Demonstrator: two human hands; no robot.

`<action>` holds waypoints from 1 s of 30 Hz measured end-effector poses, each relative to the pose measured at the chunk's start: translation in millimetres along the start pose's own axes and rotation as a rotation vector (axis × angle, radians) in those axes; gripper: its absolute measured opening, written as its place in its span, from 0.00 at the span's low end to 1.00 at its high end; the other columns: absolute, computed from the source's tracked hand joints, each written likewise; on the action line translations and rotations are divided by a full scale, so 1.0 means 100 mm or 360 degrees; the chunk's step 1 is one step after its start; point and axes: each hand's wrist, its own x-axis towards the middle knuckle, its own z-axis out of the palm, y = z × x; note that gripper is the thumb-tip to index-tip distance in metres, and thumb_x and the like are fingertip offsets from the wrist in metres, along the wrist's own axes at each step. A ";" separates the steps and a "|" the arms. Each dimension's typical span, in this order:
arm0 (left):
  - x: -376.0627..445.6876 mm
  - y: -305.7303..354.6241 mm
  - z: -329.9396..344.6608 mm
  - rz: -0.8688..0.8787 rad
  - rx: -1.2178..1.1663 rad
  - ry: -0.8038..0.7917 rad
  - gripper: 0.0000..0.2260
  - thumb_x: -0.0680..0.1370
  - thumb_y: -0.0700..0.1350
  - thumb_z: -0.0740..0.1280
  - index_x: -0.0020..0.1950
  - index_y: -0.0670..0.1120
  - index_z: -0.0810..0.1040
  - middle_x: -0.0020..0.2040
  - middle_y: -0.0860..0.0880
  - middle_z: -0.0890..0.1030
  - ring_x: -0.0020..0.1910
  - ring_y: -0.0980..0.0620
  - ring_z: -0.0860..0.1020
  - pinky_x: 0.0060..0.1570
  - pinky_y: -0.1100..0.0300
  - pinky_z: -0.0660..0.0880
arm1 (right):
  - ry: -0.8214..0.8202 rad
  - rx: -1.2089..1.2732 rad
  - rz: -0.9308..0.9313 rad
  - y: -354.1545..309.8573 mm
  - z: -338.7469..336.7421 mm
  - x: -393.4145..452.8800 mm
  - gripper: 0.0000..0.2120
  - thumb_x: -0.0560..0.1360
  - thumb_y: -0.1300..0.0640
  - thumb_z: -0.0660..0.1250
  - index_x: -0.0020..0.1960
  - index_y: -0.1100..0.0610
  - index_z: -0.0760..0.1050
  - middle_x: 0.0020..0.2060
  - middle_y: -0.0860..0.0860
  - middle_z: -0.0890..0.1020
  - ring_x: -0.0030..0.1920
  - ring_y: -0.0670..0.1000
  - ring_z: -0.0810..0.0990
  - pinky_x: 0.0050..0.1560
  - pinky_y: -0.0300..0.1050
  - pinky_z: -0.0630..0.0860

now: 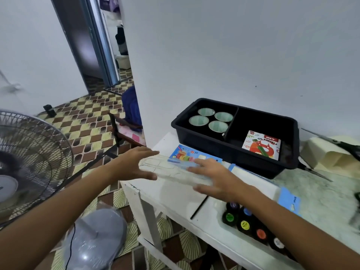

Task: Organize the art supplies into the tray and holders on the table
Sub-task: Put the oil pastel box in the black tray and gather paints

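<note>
Both hands — left (136, 162), right (212, 176) — fingers spread over clear case (173, 172).

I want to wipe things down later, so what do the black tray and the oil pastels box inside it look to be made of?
The black tray looks like moulded plastic with a smooth, slightly glossy finish: its rounded rim and divider catch soft highlights. The oil pastels box seems to be printed cardboard, flat with sharp corners and colourful artwork; whether its surface is coated cannot be told.
</note>
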 end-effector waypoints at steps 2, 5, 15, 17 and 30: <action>0.08 0.22 0.00 0.0098 -0.0197 0.0135 0.41 0.63 0.72 0.69 0.73 0.59 0.67 0.70 0.54 0.72 0.62 0.60 0.72 0.61 0.59 0.75 | 0.0126 0.0409 0.0147 0.06 -0.16 -0.21 0.24 0.71 0.42 0.66 0.67 0.41 0.73 0.67 0.39 0.70 0.68 0.43 0.67 0.68 0.44 0.63; 0.21 0.59 0.08 0.0533 -0.0001 0.0542 0.39 0.68 0.68 0.70 0.74 0.50 0.67 0.70 0.49 0.73 0.66 0.56 0.71 0.63 0.48 0.75 | 0.0307 0.0901 0.0332 0.16 -0.36 -0.54 0.17 0.70 0.47 0.66 0.59 0.42 0.78 0.59 0.42 0.80 0.58 0.40 0.77 0.57 0.37 0.71; 0.72 1.81 0.65 0.1232 0.0785 0.0911 0.45 0.63 0.60 0.79 0.74 0.48 0.63 0.68 0.40 0.74 0.67 0.40 0.73 0.65 0.32 0.65 | 0.0203 0.2169 0.0829 0.52 -0.68 -1.45 0.31 0.75 0.40 0.56 0.71 0.58 0.66 0.53 0.71 0.80 0.43 0.65 0.83 0.33 0.46 0.75; 0.78 1.92 0.67 0.1273 0.0757 0.0932 0.46 0.61 0.58 0.80 0.74 0.48 0.64 0.65 0.41 0.76 0.62 0.42 0.76 0.63 0.38 0.69 | 0.0218 0.2226 0.0841 0.56 -0.70 -1.58 0.32 0.75 0.35 0.54 0.71 0.53 0.65 0.54 0.71 0.80 0.44 0.65 0.83 0.33 0.47 0.79; 0.76 2.27 0.81 0.0944 0.0273 -0.0137 0.49 0.64 0.65 0.76 0.78 0.55 0.57 0.73 0.53 0.68 0.69 0.54 0.65 0.64 0.60 0.60 | 0.0286 -0.0313 0.0480 0.65 -0.54 -2.02 0.50 0.63 0.26 0.69 0.78 0.42 0.54 0.72 0.44 0.63 0.70 0.44 0.61 0.68 0.40 0.61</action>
